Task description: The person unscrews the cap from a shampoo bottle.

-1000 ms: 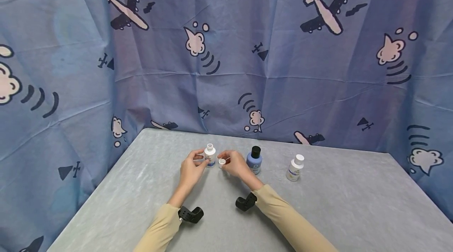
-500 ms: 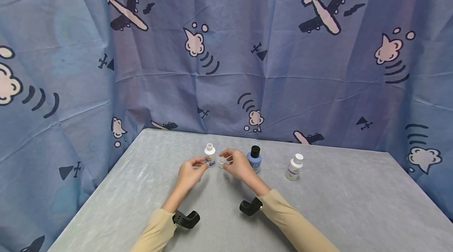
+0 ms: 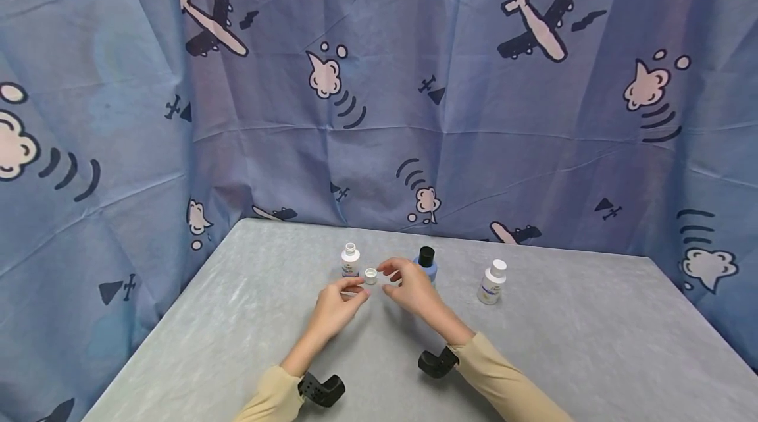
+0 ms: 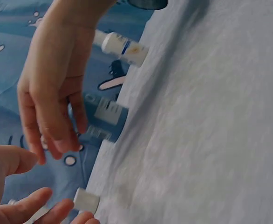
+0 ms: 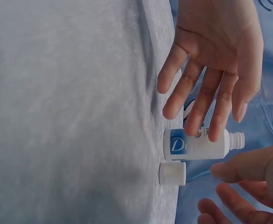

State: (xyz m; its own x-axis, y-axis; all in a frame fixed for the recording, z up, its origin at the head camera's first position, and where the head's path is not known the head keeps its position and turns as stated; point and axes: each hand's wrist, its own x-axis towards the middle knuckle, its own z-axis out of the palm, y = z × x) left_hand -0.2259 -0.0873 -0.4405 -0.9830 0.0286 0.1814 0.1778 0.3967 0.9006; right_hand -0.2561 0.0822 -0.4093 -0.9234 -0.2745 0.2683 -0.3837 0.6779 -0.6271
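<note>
An uncapped white bottle (image 3: 350,261) stands upright on the table, its threaded neck bare in the right wrist view. Just right of it lies its small white cap (image 3: 370,276), hollow side up. My left hand (image 3: 336,309) hovers in front of the bottle with relaxed fingers and holds nothing. To the right of the cap is my right hand (image 3: 413,289), fingers loosely spread and apart from it. Behind the right hand, partly hidden, stands a blue bottle (image 3: 429,270) with a black cap.
A second white bottle (image 3: 492,285), capped, stands farther right on the grey cloth-covered table (image 3: 562,336). A blue curtain (image 3: 379,79) printed with planes hangs behind the table's far edge. Each wrist wears a black camera mount (image 3: 438,363).
The right hand has let go of the white cap and drawn back to the right. The left hand has come off the white bottle and moved toward the person.
</note>
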